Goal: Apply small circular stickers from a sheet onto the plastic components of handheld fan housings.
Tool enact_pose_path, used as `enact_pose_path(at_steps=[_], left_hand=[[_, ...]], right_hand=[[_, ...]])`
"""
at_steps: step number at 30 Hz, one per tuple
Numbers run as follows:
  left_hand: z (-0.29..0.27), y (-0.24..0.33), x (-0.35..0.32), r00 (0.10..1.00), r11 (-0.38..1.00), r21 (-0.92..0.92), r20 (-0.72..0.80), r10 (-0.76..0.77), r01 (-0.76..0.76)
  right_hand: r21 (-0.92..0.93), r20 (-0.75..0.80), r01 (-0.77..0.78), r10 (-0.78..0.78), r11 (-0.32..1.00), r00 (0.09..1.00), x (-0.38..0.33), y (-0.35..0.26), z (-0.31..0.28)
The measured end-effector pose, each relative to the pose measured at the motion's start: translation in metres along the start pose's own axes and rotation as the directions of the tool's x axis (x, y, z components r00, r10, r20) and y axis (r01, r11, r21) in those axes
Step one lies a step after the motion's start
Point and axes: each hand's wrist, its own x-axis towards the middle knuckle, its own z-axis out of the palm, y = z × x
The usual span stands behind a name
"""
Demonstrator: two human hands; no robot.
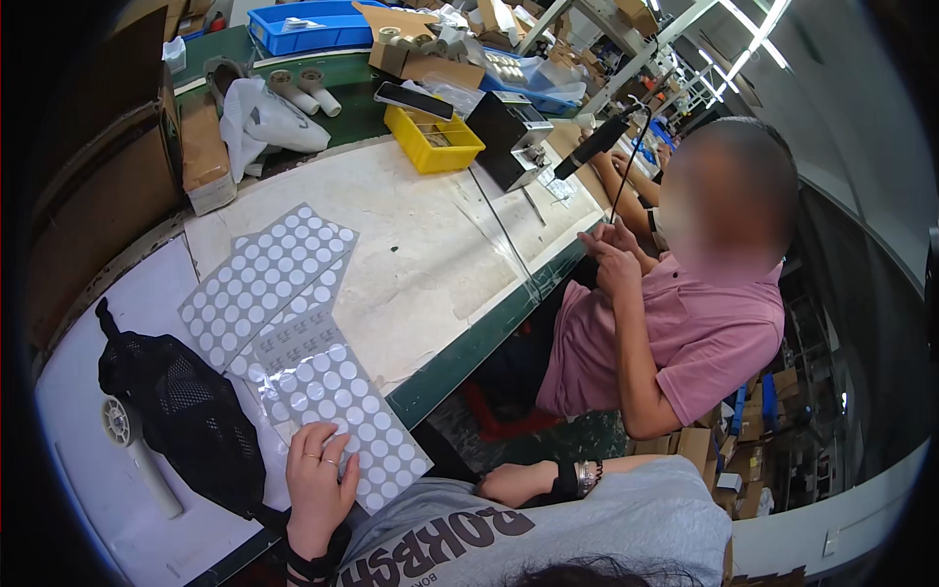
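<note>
In the head view, our left hand lay, fingers loosely spread, on the top sticker sheet by the bench edge. Its far rows looked stripped; nearer ones still carried round white stickers, and the lower sheets looked nearly full. We couldn't tell whether our right hand held anything.

From where I sit, I count two hands, one left and one right, and at least three sheets of round white stickers. I also tally one black mesh bag, three white pipe-shaped pieces, one yellow bin, one phone and at least two blue trays.
</note>
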Motion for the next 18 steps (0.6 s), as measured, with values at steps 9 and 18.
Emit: enact_pose_path(at_steps=[9, 18], left_hand=[[0.000, -0.001, -0.003, 1.000, 1.000, 0.007, 0.017, -0.009, 0.009], [0.000, -0.001, -0.003, 0.999, 1.000, 0.009, 0.032, -0.010, 0.009]], right_hand=[[0.139, -0.342, 0.172, -0.115, 0.975, 0.933, 0.006, -0.004, -0.001], [0.103, -0.422, 0.171, -0.113, 0.980, 0.900, 0.013, -0.014, -0.008]])
